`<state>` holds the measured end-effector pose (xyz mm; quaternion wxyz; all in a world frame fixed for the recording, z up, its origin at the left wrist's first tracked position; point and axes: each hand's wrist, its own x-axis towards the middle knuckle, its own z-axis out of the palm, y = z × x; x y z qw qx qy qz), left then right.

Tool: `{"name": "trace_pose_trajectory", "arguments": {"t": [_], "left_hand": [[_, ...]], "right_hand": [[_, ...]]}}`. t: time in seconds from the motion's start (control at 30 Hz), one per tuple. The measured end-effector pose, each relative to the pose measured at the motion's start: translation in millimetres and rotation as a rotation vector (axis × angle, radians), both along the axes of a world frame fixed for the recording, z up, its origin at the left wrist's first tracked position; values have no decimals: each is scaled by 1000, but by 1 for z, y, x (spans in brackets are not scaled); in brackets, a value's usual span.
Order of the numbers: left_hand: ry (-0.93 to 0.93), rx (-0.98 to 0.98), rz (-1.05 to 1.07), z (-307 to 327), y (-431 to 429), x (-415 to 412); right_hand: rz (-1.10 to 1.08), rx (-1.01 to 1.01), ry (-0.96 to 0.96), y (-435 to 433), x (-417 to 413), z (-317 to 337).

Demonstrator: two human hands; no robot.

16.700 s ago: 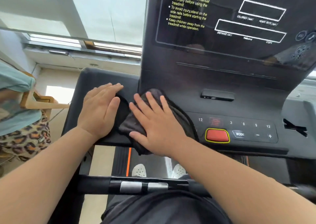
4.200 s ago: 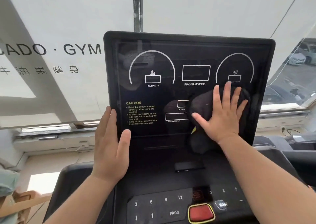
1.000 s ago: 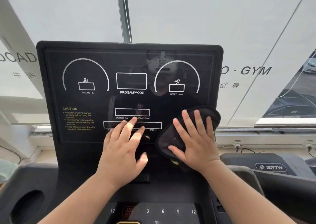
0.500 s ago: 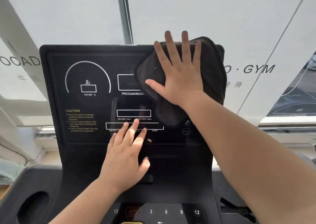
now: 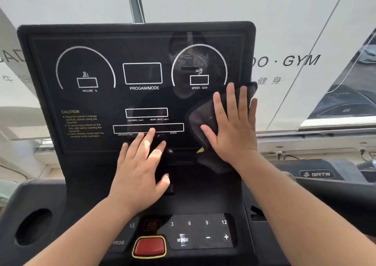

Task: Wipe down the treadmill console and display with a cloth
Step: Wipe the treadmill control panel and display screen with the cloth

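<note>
The black treadmill display [image 5: 101, 103] stands upright in front of me, printed with white gauges and a yellow caution text. My right hand [image 5: 232, 127] lies flat with fingers spread on a dark cloth [image 5: 200, 113], pressing it against the display's lower right edge. My left hand [image 5: 142, 168] rests flat and bare on the display's lower middle, just under the distance box. Below sits the console panel [image 5: 203, 231] with number keys, a MODE key and a red stop button [image 5: 149, 246].
A round cup holder [image 5: 33, 226] is sunk into the console's left wing. A second treadmill with a BRTW logo [image 5: 317, 174] stands to the right. Behind the display is a frosted window with GYM lettering and a metal post [image 5: 135, 1].
My right hand has slid the cloth down from the display's top right corner to its lower right edge. My left hand has stayed in place on the lower middle.
</note>
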<state>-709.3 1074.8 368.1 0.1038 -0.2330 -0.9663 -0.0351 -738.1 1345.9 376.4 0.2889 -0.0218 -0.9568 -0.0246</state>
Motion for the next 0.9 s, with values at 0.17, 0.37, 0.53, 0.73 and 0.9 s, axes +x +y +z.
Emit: {"name": "trace_pose_trajectory", "arguments": {"t": [0.17, 0.37, 0.53, 0.73, 0.9], "left_hand": [[-27, -26, 11, -18, -6, 17], [-28, -8, 48, -37, -24, 36], [-55, -29, 105, -48, -46, 42], [-82, -15, 120, -53, -70, 40], [-82, 56, 123, -56, -88, 39]], "right_hand": [[-38, -103, -87, -34, 41, -68], [61, -67, -196, -78, 63, -93], [206, -47, -251, -81, 78, -89], [65, -78, -290, -49, 104, -103], [37, -90, -291, -90, 98, -96]]}}
